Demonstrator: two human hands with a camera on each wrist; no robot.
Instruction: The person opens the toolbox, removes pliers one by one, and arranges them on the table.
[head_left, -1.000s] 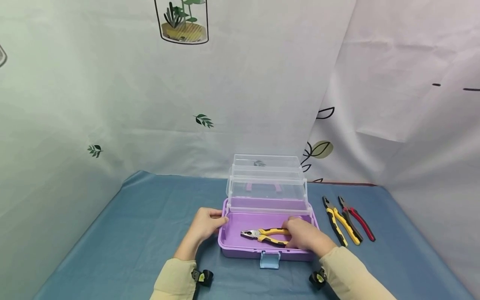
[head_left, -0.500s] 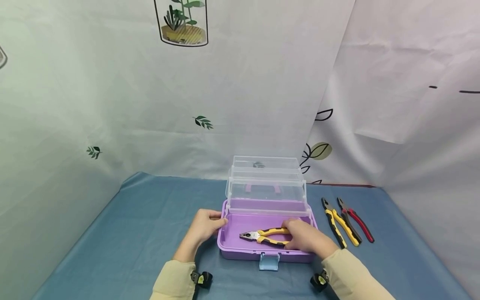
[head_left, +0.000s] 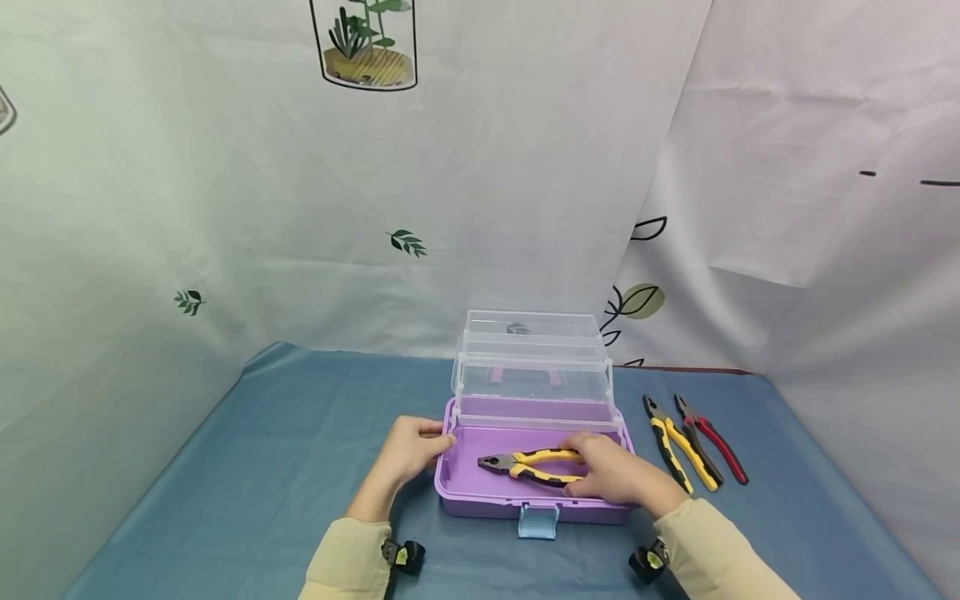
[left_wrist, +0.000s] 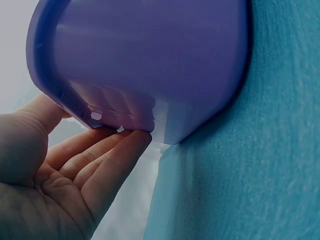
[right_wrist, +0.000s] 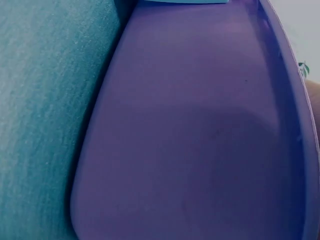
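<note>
The purple toolbox (head_left: 495,508) stands with its clear lid (head_left: 536,333) raised at the back. My left hand (head_left: 407,454) holds its left wall, thumb over the rim and fingers on the outside; in the left wrist view the fingertips (left_wrist: 142,140) touch the outer wall. Inside the box my right hand (head_left: 611,471) grips the handles of yellow-and-black combination pliers (head_left: 525,468), whose head points left over the box floor. The handle ends are hidden by the hand. The right wrist view shows mostly the box's front wall (right_wrist: 190,125), with a sliver of hand (right_wrist: 314,100) behind the rim.
A light blue latch (head_left: 538,522) hangs down at the box's front. Right of the box, yellow-and-black pliers (head_left: 678,446) and red-and-black pliers (head_left: 716,442) lie on the blue cloth (head_left: 322,433). Patterned white curtains (head_left: 525,167) enclose the back and sides.
The right hand and the pliers have shifted slightly upward in the head view, and the pliers' handles now slope down to the right a little more. The left hand stays on the box wall.
</note>
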